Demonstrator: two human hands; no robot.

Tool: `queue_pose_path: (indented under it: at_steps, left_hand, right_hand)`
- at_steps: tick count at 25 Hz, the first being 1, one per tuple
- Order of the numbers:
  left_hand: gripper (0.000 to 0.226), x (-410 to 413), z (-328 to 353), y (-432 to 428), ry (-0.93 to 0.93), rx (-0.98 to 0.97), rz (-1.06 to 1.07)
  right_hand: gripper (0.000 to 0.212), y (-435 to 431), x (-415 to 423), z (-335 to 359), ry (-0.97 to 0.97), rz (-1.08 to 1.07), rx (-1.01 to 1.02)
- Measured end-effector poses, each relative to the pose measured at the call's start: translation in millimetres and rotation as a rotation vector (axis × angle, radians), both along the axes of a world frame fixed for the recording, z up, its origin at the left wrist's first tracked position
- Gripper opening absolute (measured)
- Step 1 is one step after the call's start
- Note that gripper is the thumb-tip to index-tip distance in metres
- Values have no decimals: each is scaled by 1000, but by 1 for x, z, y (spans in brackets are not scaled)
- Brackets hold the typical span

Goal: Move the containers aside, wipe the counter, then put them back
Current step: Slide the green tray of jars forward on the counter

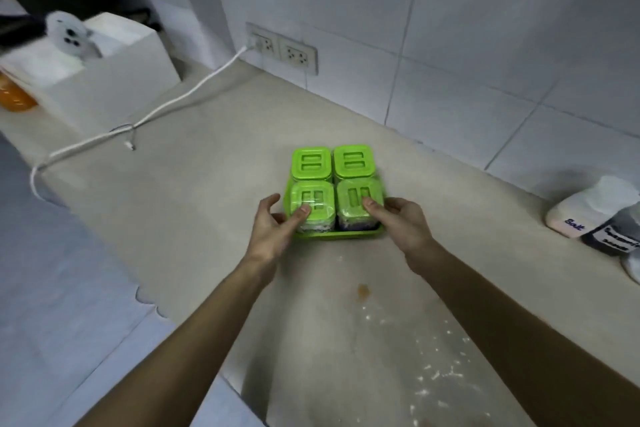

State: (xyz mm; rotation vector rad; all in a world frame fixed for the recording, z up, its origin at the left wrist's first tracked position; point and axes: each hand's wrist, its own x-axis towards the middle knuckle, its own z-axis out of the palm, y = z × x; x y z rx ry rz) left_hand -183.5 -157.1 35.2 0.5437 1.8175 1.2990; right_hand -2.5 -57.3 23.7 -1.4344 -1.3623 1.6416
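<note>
A green tray (pixel 337 235) on the beige counter (pixel 207 184) carries several square clear jars with green lids (pixel 353 163), packed two by two. My left hand (pixel 273 229) grips the tray's left side, thumb on the near-left lid. My right hand (pixel 398 222) grips the right side, thumb on the near-right lid. Nearer me, the counter carries an orange stain (pixel 363 290) and scattered white powder (pixel 433 371).
At the right stand a white jar labelled Salt (pixel 588 208) and a dark labelled jar (pixel 616 232). A white cable (pixel 166 107) runs from the wall socket (pixel 282 48) across the counter's left part. A white box (pixel 114 80) stands at the back left. The counter's edge drops off at the left.
</note>
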Motion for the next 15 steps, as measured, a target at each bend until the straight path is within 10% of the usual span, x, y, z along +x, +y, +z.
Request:
queue_pose_path:
  at_steps: [9, 15]
  left_hand:
    - [57, -49, -11, -87, 8, -72, 213]
    - [37, -34, 6, -59, 1086, -103, -42]
  right_hand:
    - [54, -44, -82, -21, 9, 229, -11]
    - [39, -43, -21, -6, -274, 435, 320]
